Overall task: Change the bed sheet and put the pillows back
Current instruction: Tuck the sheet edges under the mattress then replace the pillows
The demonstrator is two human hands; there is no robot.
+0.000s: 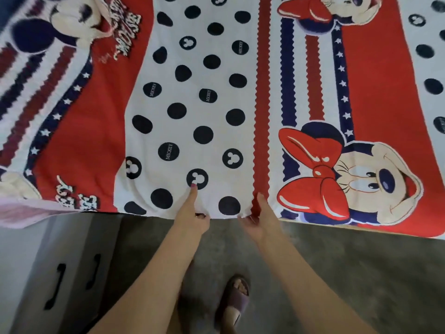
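A red, white and navy cartoon-print bed sheet (207,104) lies spread over the bed and fills the upper part of the view. Its near edge hangs at the bedside right in front of me. My left hand (195,213) pinches that edge, thumb on top of the white dotted band and fingers curled under the hem. My right hand (258,219) grips the same edge a little to the right, by the red zigzag stripe, thumb on top and fingers under. No pillows are in view.
A grey cabinet with two black handles (62,273) stands at the lower left beside the bed. A pale pink cloth (21,213) lies on its top. Below the bed edge is grey concrete floor (349,273), with my slippered foot (234,300) on it.
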